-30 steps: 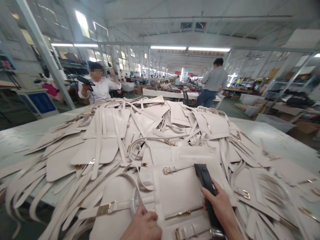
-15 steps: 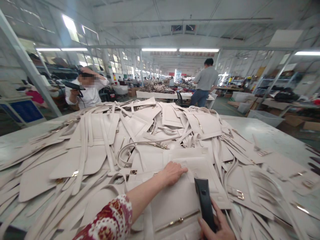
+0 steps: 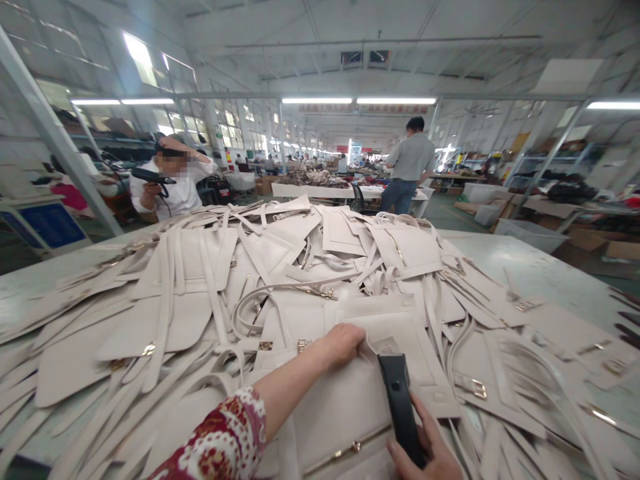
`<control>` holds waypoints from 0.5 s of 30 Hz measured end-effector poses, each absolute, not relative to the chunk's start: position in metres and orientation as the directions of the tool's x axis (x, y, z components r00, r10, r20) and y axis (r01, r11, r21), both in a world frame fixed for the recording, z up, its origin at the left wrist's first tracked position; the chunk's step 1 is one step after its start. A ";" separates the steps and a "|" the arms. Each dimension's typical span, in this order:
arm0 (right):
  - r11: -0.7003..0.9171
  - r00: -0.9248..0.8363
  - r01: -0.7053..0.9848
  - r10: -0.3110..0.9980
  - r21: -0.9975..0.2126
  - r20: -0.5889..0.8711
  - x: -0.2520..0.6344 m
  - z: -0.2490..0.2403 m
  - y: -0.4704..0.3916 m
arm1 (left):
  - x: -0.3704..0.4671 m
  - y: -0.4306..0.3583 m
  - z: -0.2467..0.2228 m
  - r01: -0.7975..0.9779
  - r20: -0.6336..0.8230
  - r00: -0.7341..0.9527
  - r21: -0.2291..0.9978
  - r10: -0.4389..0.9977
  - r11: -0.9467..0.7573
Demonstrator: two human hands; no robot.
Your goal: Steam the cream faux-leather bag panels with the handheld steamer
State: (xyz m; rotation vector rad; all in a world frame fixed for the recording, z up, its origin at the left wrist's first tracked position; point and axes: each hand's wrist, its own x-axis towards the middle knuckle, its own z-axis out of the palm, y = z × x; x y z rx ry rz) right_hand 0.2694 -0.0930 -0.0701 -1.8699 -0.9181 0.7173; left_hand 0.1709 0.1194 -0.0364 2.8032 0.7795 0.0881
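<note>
black handheld tool (image 3: pixel 401 408) fills the gripping right hand (image 3: pixel 431 448), while the left hand (image 3: pixel 344 343) pinches a beige edge (image 3: pixel 369 348).

At ten o'clock, a co-worker (image 3: pixel 175 190) in white is holding a black device (image 3: pixel 150 176). A blue-panelled cabinet (image 3: pixel 45 225) is standing at nine. Strip lights (image 3: pixel 317 101) are glowing at twelve, above a brown heap (image 3: pixel 310 176) on a white table (image 3: pixel 320 192). At two, a person (image 3: pixel 413 160) in grey is standing near a dark chair (image 3: pixel 358 198); a translucent bin (image 3: pixel 533 235) is sitting at three.
</note>
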 end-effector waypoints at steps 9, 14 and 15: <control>-0.229 0.404 0.277 0.909 -0.933 -0.103 0.269 -0.054 -0.065 | 0.148 0.122 -0.053 0.429 0.253 0.751 0.517 0.611 -0.741; -0.247 0.334 0.164 0.925 -0.955 -0.181 0.274 -0.030 -0.032 | 0.146 0.128 -0.073 0.373 0.317 0.702 0.600 0.638 -0.708; -0.244 0.359 0.161 0.917 -0.956 -0.173 0.276 -0.026 -0.028 | 0.146 0.129 -0.075 0.363 0.326 0.697 0.608 0.639 -0.706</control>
